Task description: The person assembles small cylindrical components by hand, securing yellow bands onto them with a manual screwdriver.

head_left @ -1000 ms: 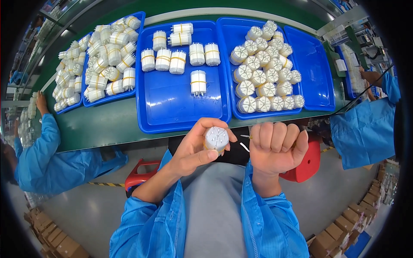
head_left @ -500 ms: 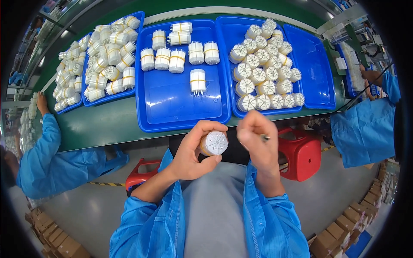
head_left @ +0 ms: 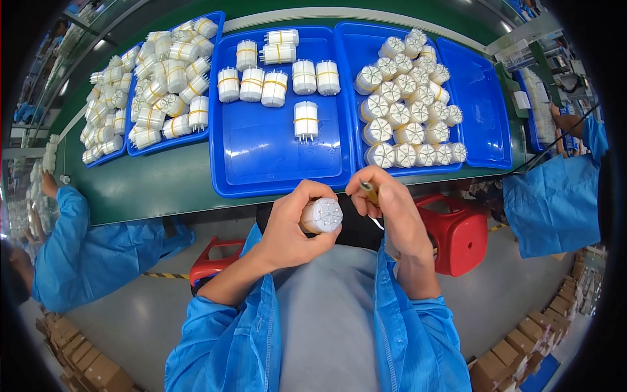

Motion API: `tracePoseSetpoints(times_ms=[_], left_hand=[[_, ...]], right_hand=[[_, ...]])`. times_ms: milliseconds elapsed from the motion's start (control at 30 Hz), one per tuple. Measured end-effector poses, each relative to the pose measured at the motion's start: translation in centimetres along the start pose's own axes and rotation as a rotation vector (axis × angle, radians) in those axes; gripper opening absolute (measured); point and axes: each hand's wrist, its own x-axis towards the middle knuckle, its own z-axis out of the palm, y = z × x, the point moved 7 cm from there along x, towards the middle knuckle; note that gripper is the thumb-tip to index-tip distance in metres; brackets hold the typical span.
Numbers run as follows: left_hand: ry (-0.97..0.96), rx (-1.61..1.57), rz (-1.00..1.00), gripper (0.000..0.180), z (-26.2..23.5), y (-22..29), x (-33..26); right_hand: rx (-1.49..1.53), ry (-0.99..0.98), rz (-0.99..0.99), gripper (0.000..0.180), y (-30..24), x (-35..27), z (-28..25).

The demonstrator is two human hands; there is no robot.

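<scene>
Holding a white cylindrical bundle [head_left: 321, 215] in the left hand [head_left: 294, 225], fingers wrapping round its side, thumb pressing underneath, so a full closed grasp on it. Sitting just below the near rim of the middle blue tray [head_left: 261, 163], over the lap, well short of the green bench [head_left: 150, 186]. Turning its round, segmented end face up toward the camera, long axis therefore running roughly away into the palm and downward, not across the body.

Pinching a small yellowish-brown thing [head_left: 371, 191] in the right hand [head_left: 388, 212], fingers curling narrowly around it; too little showing to tell its kind. Hovering just right of the bundle, slightly nearer the middle blue tray, not touching it as far as visible. Lying closest to the exposed end face, with the gap between the two hands small.

Resting inside the middle blue tray: banded white bundles [head_left: 277, 81] lying and standing, one lone piece [head_left: 305, 119] apart. Filling the right blue tray [head_left: 480, 111] beside it: unbanded bundles [head_left: 408, 108], end faces up. Working at either side of the tray row: other people's blue sleeves [head_left: 85, 255].
</scene>
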Motion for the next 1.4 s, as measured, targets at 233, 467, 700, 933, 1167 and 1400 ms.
tracePoseSetpoints(times_ms=[233, 467, 700, 933, 1167, 1400], left_hand=[[0.044, 0.154, 0.018, 0.032, -0.7, 0.5, 0.2], [0.022, 0.227, 0.091, 0.033, -1.0, 1.0, 0.0], [0.009, 0.278, 0.128, 0.034, -1.0, 0.8, 0.0], [0.001, 0.332, 0.112, 0.033, -0.5, -1.0, -0.3], [0.031, 0.151, 0.154, 0.033, -1.1, 0.8, 0.6], [0.006, 0.199, 0.094, 0.035, -1.3, 0.2, 0.0]], right_hand=[[-0.579, -0.146, -0.212, 0.027, -1.6, -0.4, 1.8], [-0.662, -0.136, -0.181, 0.02, -2.2, -0.1, 2.3], [-0.717, -0.143, -0.216, 0.018, -2.2, 0.3, 2.6], [-0.968, -0.144, -0.21, 0.017, -2.5, 0.7, 3.0], [-0.619, -0.08, -0.078, 0.015, -2.1, 0.5, 1.4], [-0.665, -0.168, -0.102, 0.017, -1.6, 0.2, 2.8]])
